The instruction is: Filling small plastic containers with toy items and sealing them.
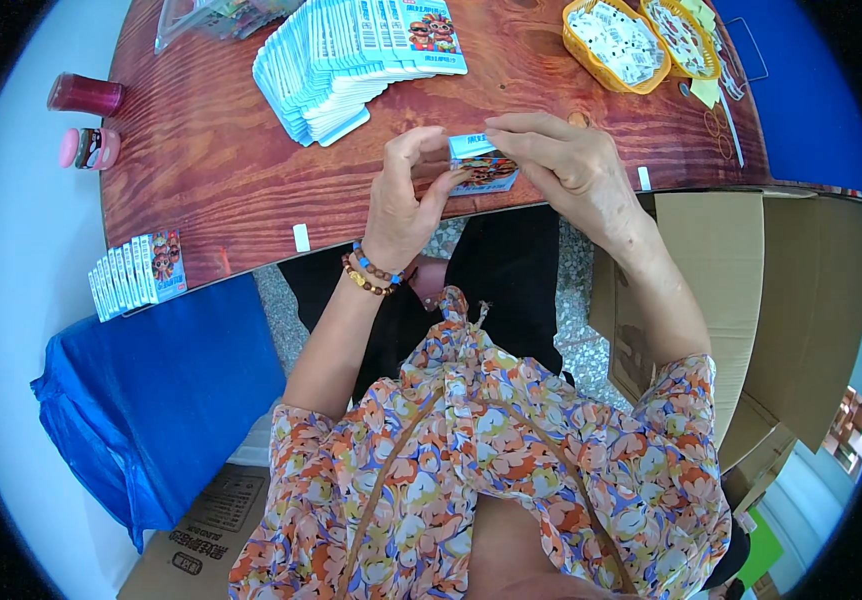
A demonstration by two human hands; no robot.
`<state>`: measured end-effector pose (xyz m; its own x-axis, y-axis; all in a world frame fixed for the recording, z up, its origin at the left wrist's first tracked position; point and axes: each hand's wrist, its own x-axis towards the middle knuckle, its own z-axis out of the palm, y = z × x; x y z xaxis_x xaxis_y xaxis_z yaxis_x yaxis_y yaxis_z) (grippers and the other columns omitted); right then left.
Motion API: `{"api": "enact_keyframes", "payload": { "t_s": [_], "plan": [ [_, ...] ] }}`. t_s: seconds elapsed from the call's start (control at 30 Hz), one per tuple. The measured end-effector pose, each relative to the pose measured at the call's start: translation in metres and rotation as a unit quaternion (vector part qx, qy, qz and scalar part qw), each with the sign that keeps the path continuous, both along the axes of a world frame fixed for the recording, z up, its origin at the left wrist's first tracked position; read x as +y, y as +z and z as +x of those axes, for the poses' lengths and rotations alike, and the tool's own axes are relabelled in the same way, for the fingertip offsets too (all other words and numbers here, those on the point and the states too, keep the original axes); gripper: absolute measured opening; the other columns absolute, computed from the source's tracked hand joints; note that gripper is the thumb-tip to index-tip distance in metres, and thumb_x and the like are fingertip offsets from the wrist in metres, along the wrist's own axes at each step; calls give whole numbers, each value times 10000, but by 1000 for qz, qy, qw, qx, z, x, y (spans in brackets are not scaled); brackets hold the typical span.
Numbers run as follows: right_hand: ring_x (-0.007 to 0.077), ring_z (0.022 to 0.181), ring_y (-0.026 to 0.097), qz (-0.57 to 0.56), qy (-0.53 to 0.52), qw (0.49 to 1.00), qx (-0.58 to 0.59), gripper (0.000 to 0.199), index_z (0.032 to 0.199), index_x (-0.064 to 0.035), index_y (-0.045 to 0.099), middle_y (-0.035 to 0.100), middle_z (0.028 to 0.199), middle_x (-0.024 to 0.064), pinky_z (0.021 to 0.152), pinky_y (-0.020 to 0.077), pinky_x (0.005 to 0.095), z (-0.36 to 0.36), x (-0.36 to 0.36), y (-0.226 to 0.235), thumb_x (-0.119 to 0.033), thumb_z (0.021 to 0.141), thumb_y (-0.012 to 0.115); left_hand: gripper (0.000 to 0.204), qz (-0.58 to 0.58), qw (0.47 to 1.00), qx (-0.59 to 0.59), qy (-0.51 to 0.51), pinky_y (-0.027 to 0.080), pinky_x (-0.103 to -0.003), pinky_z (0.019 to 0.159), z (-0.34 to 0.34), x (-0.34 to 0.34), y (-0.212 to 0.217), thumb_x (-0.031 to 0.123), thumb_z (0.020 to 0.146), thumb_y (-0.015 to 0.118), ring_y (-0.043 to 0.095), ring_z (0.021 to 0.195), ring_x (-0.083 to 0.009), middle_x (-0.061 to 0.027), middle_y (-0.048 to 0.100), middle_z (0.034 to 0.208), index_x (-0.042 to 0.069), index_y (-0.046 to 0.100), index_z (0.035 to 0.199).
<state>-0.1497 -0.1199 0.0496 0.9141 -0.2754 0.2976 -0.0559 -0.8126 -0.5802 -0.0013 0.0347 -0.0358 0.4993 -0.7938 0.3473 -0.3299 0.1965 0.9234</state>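
Note:
A small light-blue carton (pixel 491 183) with a cartoon print is between my hands at the table's near edge. Its light flap (pixel 471 145) stands up at the far end, and colourful printed contents or panel show below it. My left hand (pixel 406 195) grips the carton from the left, thumb along its near side. On the other side, my right hand (pixel 573 168) has its fingers bent over the upper right edge by the flap. Beyond them lies a fanned stack of matching light-blue cartons (pixel 321 65), seemingly flat.
More cartons (pixel 136 272) stand in a row at the table's left edge. Two jars, one dark red (pixel 86 94) and one pink (pixel 91 148), are farther up. Yellow baskets (pixel 591 62) with small white pieces sit at the far right. An open cardboard box (pixel 716 300) is beside my right arm.

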Motion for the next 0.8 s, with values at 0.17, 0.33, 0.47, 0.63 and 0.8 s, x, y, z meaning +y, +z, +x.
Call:
{"api": "enact_keyframes", "payload": {
  "t_s": [0.17,0.33,0.47,0.63,0.8],
  "plan": [
    [310,1103,670,-32,46,998,-30,343,1194,-38,676,669,1244,130,897,569,376,-1,-5,-3,41,861,651,528,-8,997,-58,44,564,-366,835,-2,-4,-3,-53,845,709,685,1030,-278,-166,637,1168,26,474,1312],
    [304,1168,641,48,14,994,-98,364,1213,-24,667,649,1280,162,948,542,375,-6,0,-34,52,857,666,464,-12,981,-195,15,559,-351,801,3,-5,12,-60,836,697,672,979,-269,-142,625,1144,60,574,1268],
    [294,1171,642,137,11,983,-125,378,1214,-27,676,647,1285,171,948,542,367,-5,-5,-45,53,845,680,435,-15,996,-85,-2,551,-364,793,5,-4,13,-57,844,681,664,962,-274,-138,619,1134,86,610,1249],
    [287,1139,660,100,22,986,-128,340,1169,-28,700,657,1265,169,924,555,351,-7,-18,-47,42,836,692,440,-57,993,-106,0,550,-372,798,0,-16,14,-66,838,672,663,996,-291,-147,623,1148,85,615,1248],
    [271,1077,682,74,63,984,-150,283,1121,-33,713,677,1217,152,887,567,342,1,-22,-45,12,842,698,394,-6,994,-108,-7,552,-407,803,11,-9,16,-49,807,683,656,991,-328,-137,650,1057,53,636,1184]
  ]
}}
